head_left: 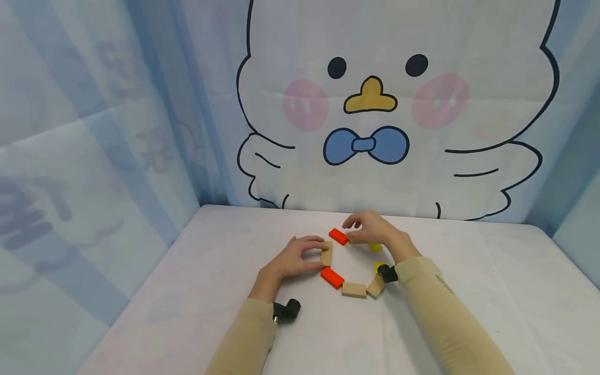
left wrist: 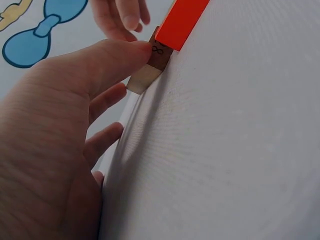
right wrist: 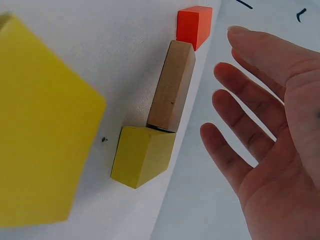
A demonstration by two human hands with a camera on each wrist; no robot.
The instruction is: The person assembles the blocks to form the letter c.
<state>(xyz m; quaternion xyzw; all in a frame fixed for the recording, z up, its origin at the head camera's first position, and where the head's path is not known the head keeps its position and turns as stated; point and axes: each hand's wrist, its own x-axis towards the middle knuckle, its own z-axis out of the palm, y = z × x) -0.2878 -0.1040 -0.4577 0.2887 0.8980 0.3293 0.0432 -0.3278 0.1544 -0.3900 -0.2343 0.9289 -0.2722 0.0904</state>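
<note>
Small red, yellow and plain wooden blocks lie in a ring on the table. My left hand (head_left: 296, 257) pinches the plain wooden block (head_left: 326, 254) on the ring's left side, thumb at its near end; in the left wrist view a figure 8 shows on that block (left wrist: 159, 51). A red block (head_left: 332, 278) meets its near end. At the back, my right hand (head_left: 377, 229) hovers by another wooden block (right wrist: 172, 87), fingers loosely bent and apart from it. That block stands between a red block (right wrist: 194, 26) and a yellow block (right wrist: 142, 156).
Nearer in the ring lie two wooden blocks (head_left: 353, 289) and a second yellow block (head_left: 380, 266), partly hidden by the right wrist camera (head_left: 388, 273). A white cloth covers the table (head_left: 187, 302). Behind it hangs a printed curtain (head_left: 370, 177).
</note>
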